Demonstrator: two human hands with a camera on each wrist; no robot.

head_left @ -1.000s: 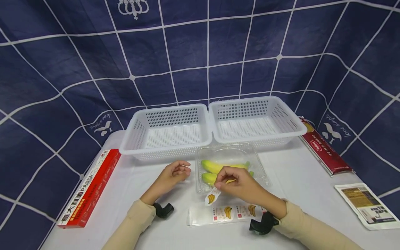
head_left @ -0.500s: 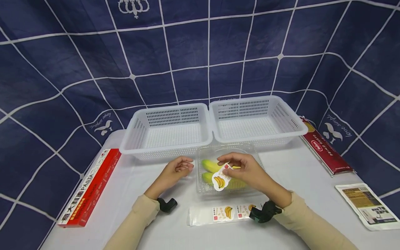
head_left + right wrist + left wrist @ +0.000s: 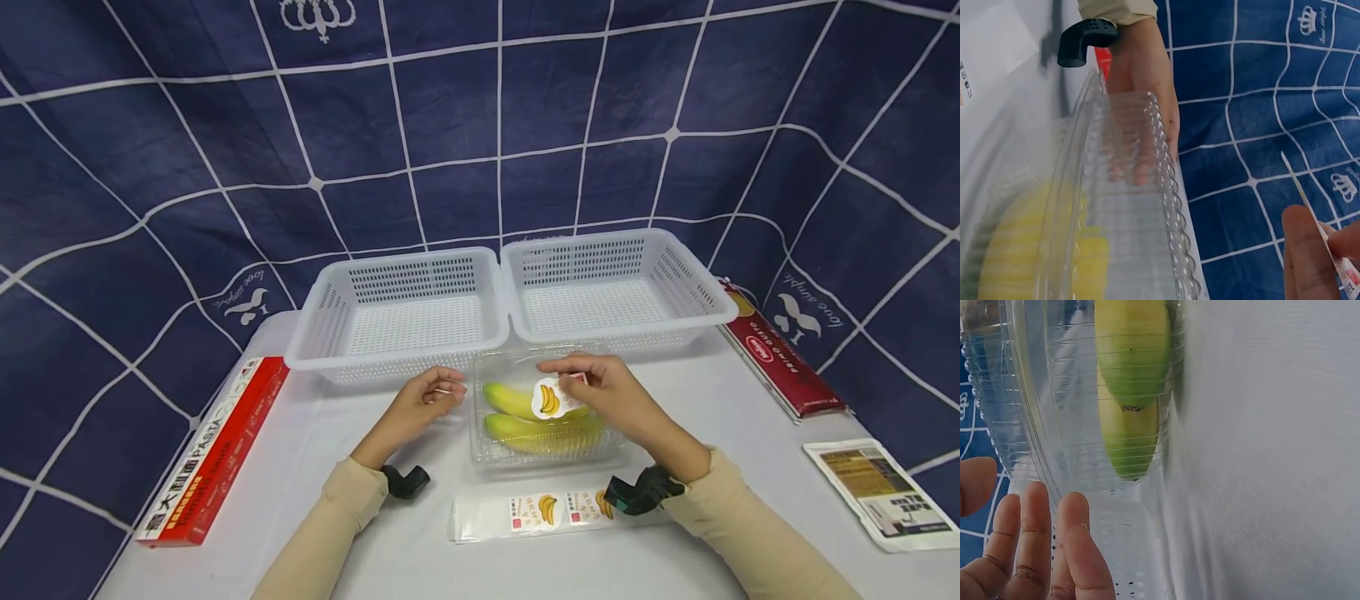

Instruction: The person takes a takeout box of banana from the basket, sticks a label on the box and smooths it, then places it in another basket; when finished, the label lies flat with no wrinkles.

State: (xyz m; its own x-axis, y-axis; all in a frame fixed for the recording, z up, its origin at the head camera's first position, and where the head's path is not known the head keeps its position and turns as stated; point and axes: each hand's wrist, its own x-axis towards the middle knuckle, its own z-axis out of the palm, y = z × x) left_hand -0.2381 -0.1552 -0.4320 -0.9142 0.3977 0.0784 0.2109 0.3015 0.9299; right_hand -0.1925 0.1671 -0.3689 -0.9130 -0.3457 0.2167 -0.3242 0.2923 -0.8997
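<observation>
A lidded clear plastic clamshell box [image 3: 491, 454] with two bananas [image 3: 517, 432] inside lies on the white table. Above its lid my right hand [image 3: 611, 396] pinches a white sticker [image 3: 548, 400] printed with bananas; the right wrist view shows the sticker [image 3: 1302, 194] edge-on between thumb and fingers, apart from the lid. At the box's left side is my left hand [image 3: 416, 408], fingers loosely bent and holding nothing. Its fingertips come right up to the clear wall in the left wrist view. In front of the box lies a strip of banana stickers [image 3: 536, 512].
Two white perforated baskets [image 3: 397, 357] [image 3: 622, 333] stand side by side behind the box. A red pasta box [image 3: 217, 458] lies at the left. At the right are a red packet [image 3: 783, 358] and a white-edged pouch [image 3: 881, 492]. A blue checked cloth [image 3: 450, 108] hangs behind.
My right hand has carried the sticker up from near the box's front edge to over the lid, turning it printed side up. The left hand has edged closer to the box's left side.
</observation>
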